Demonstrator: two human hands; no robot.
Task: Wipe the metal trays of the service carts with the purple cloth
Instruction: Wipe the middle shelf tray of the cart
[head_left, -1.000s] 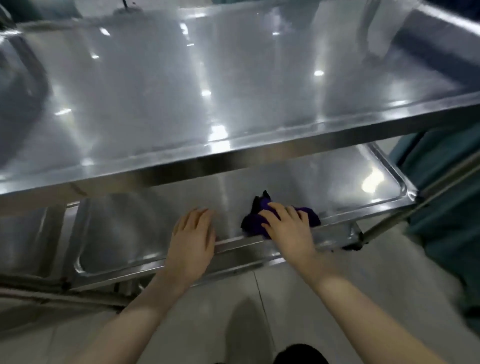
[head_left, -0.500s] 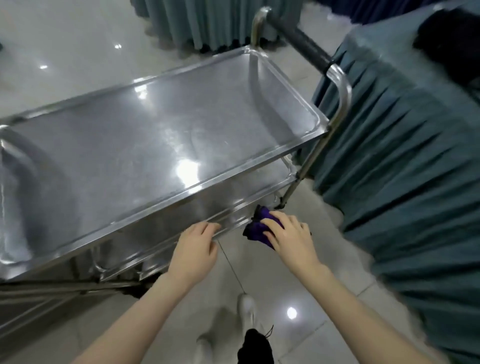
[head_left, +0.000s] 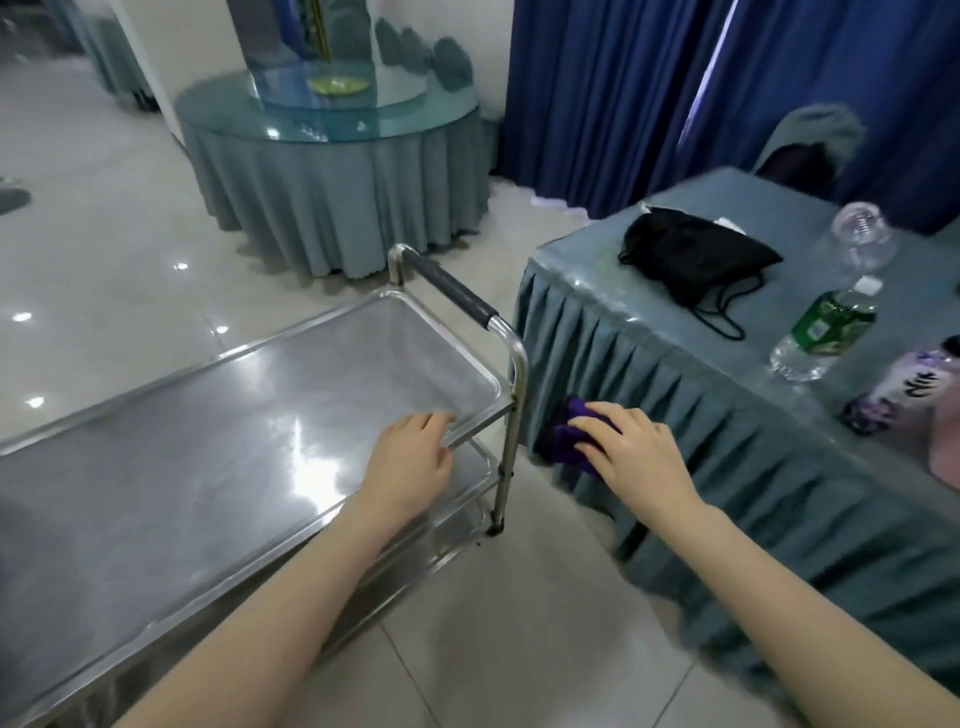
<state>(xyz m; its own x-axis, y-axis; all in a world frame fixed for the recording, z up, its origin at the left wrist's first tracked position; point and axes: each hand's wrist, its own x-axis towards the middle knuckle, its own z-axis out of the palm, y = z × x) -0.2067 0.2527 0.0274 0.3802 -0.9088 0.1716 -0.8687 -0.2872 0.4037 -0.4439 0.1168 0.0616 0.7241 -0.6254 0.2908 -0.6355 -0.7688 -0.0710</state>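
A steel service cart stands at the left, its shiny top tray (head_left: 218, 441) bare. The edge of a lower tray (head_left: 480, 470) shows under it near the right end. My left hand (head_left: 410, 462) rests on the near rim of the top tray, fingers loosely curled over the edge. My right hand (head_left: 636, 457) holds the bunched purple cloth (head_left: 569, 436) in the air to the right of the cart, in front of a table skirt. The cart's handle (head_left: 457, 299), with a dark grip, rises at its far right end.
A teal-skirted table (head_left: 675, 364) stands close on the right with a black bag (head_left: 696, 254), a water bottle (head_left: 826, 332) and a purple-white bottle (head_left: 904, 384). A round skirted table (head_left: 332, 171) and blue curtains (head_left: 623, 93) stand behind. Pale tiled floor (head_left: 93, 249) lies around.
The view rose from the lower tray to above the cart. My right hand lifted the purple cloth off the lower tray and out to the right. My left hand moved up to the top tray's rim.
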